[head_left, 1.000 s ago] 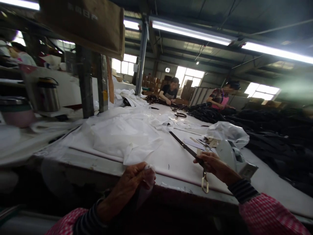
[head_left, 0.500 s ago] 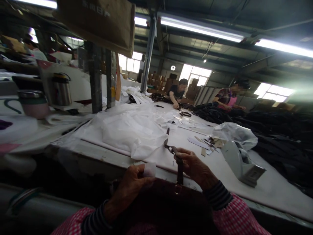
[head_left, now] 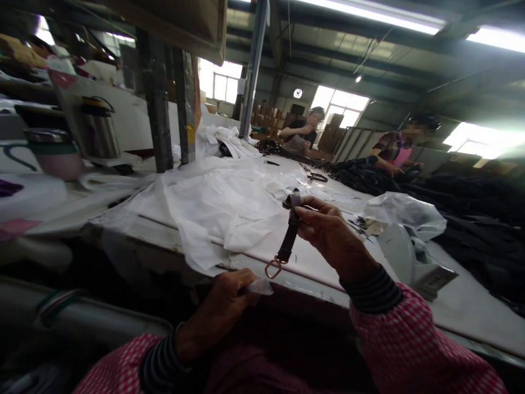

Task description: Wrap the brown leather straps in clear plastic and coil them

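In the head view my right hand [head_left: 334, 235] pinches a dark leather strap [head_left: 287, 241] near its upper end, above the table's front edge. The strap hangs slanted, with a gold-coloured metal ring [head_left: 280, 261] at its lower end. Lower and to the left, my left hand [head_left: 221, 303] is closed on a small translucent white sheet [head_left: 261, 286], which sticks out past the thumb toward the ring. The ring and sheet look close, but I cannot tell whether they touch. Dark shadow below hides what lies in my lap.
Thin white sheeting [head_left: 221, 202] is heaped on the table [head_left: 463, 312]. To the right stand a grey dispenser-like device [head_left: 426, 273], a clear plastic bag [head_left: 406, 213] and piled black material [head_left: 479, 241]. A mug [head_left: 53, 156] and flask [head_left: 98, 128] are left. Two people work at the back.
My right hand has raised the strap, and its ring end now hangs free above the table edge. The left hand's sheet has tilted. The view has shifted, and one person at the back stands more upright.
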{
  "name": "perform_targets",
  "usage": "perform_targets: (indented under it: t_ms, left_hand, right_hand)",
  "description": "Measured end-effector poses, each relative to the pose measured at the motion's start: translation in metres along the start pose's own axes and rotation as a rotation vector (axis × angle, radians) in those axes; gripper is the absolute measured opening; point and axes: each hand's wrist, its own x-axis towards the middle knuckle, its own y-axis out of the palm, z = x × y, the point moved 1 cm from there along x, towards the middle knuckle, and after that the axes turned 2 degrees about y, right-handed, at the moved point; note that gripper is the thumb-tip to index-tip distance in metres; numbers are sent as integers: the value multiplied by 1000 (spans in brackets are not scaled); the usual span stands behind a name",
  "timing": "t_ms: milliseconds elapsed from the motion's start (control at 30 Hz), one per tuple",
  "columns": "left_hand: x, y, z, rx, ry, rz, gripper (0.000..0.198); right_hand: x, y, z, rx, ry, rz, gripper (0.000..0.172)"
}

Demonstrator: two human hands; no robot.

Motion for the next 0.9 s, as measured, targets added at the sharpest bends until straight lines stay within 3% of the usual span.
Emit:
perform_targets:
  t_ms: [667,900]
  left_hand:
    - [8,-2,-10,175,-80,44,17]
    - [9,-4,-12,26,-148,37,13]
  right_hand:
    - [-8,8,-8,-22,-15,20,16]
    - [-9,13,-10,-13,-16,18,18]
